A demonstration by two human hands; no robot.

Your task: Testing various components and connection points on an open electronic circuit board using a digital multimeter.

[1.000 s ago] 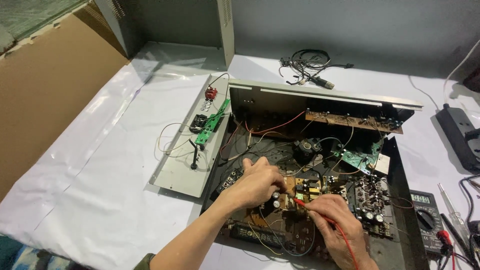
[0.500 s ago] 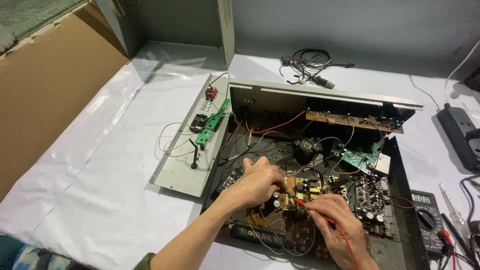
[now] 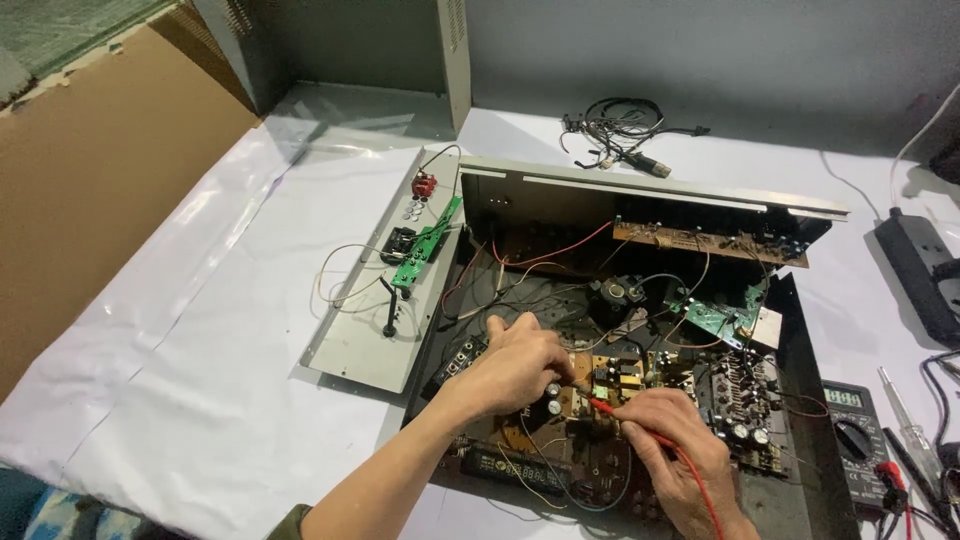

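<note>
Right hand (image 3: 672, 440) fingers (image 3: 640, 412) pinched shut around a red probe (image 3: 608, 408), its tip down on the brown circuit board (image 3: 590, 400) just ahead of the fingertips, red lead trailing back over the wrist. Left hand (image 3: 515, 362) curled, fingertips pressed to the same board just left of the probe tip; cannot tell whether they grip anything. Board sits inside the opened black chassis (image 3: 800, 330); multimeter (image 3: 856, 430) well right of the right hand, detached grey panel (image 3: 370, 330) left of the left hand.

Light: bright, even, from above my bench.
Glare: sheen on the white plastic sheet (image 3: 200, 300).
Shadows: soft, short.
Focus: sharp; edges slightly bent.
</note>
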